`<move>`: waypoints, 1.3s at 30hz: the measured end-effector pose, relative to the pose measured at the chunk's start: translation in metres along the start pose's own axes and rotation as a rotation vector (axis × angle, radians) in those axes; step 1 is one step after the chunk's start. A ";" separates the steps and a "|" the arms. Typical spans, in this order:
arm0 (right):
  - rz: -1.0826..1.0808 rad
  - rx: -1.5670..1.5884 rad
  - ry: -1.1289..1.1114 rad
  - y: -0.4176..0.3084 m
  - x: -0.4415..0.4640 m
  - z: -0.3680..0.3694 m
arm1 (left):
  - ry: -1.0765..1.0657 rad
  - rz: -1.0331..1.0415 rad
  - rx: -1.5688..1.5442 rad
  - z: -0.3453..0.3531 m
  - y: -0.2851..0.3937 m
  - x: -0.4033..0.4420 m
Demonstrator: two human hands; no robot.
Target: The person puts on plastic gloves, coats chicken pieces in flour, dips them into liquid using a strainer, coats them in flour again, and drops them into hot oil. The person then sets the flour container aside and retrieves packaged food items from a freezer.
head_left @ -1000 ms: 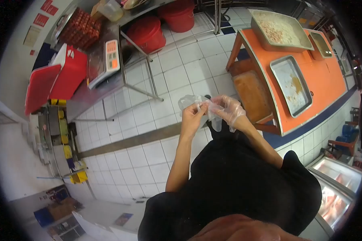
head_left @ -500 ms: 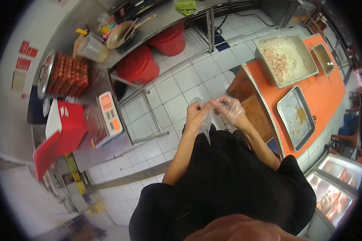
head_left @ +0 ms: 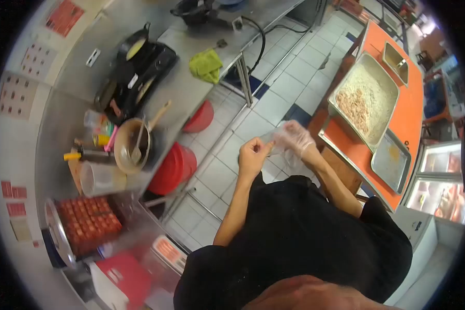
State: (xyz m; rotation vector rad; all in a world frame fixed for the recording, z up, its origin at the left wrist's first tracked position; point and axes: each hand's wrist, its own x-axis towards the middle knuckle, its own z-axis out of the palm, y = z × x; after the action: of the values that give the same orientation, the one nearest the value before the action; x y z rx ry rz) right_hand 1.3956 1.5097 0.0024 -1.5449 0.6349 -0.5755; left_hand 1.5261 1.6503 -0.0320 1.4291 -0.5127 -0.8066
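My left hand (head_left: 252, 159) is bare, its fingers closed in a pinch on a clear plastic glove (head_left: 272, 138) held in front of my body. Thin see-through plastic covers my right hand (head_left: 297, 140), which is close by on the right with its fingers bent. Its fingertips meet the loose plastic between the two hands. Folds of clear film also hang under the right hand. The exact outline of the film is blurred.
On the right, an orange table (head_left: 406, 121) carries a deep metal pan (head_left: 392, 95) of flour and pale pieces, plus a shallow tray (head_left: 403, 173). At left, a steel counter (head_left: 183, 98) holds a stove (head_left: 157, 64), a wok (head_left: 123, 147) and a plastic jug (head_left: 95, 179). Red buckets (head_left: 173, 170) stand below.
My view has turned toward the left counter, bringing the stove into sight. The left hand has come away from the plastic that covered it, and the film now stretches between both hands.
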 end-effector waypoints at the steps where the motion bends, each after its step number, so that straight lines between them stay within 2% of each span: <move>1: 0.012 -0.045 0.071 0.009 0.031 0.019 | -0.027 0.056 -0.066 -0.008 0.005 0.025; 2: 0.026 -0.089 0.141 0.017 0.063 0.039 | -0.020 0.006 -0.147 -0.020 0.029 0.066; 5: 0.094 -0.697 0.318 -0.048 0.115 0.040 | -0.004 -0.018 0.052 -0.036 0.051 0.122; 6: 0.087 -0.881 0.286 -0.044 0.135 0.040 | 0.060 0.386 0.481 -0.033 0.073 0.134; 9: -0.146 -1.179 -0.033 -0.051 0.170 0.037 | -0.237 0.589 0.585 -0.023 0.106 0.185; 10: -0.087 -1.102 0.002 -0.049 0.183 0.034 | -0.383 0.355 0.506 -0.019 0.105 0.203; 13: -0.161 -1.106 0.467 -0.058 0.219 0.019 | -0.344 0.314 0.496 -0.001 0.078 0.268; 17: 0.232 -0.819 0.778 -0.021 0.268 -0.032 | -0.334 -0.166 -0.291 0.049 0.085 0.324; 18: 0.217 -0.594 0.845 0.001 0.278 -0.050 | -0.389 -0.315 -0.303 0.059 0.086 0.341; 20: 0.055 -0.313 0.918 0.042 0.304 -0.083 | -0.301 0.124 0.106 0.088 0.059 0.384; 21: 0.086 -0.436 0.937 0.004 0.312 -0.091 | -0.274 0.337 0.312 0.097 0.046 0.393; 24: -0.083 -0.556 0.973 -0.009 0.344 -0.127 | -0.487 0.899 0.680 0.145 0.092 0.421; 27: -0.212 -0.658 1.000 -0.022 0.370 -0.172 | -0.562 0.564 0.431 0.218 0.111 0.438; 28: -0.247 -0.671 1.009 -0.023 0.374 -0.186 | -0.578 0.475 0.274 0.239 0.100 0.453; 31: -0.312 -0.822 1.028 -0.016 0.383 -0.228 | -0.700 0.118 0.058 0.282 0.095 0.483; 33: -0.318 -0.845 1.038 -0.020 0.383 -0.251 | -0.773 0.087 0.141 0.307 0.085 0.507; 35: -0.331 -0.837 1.088 -0.027 0.386 -0.270 | -0.914 -0.271 0.049 0.338 0.078 0.535; 38: -0.194 -0.914 1.111 -0.018 0.382 -0.300 | -1.018 -0.551 -0.242 0.390 0.067 0.557; 39: -0.151 -0.943 1.122 -0.016 0.381 -0.310 | -1.007 -0.596 -0.252 0.409 0.061 0.561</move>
State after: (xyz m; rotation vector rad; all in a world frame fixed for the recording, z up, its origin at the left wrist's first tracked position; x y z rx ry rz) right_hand 1.4556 1.0228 0.0346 -2.0589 1.8369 -1.4170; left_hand 1.5952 0.9571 -0.0149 0.8517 -0.6986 -2.0221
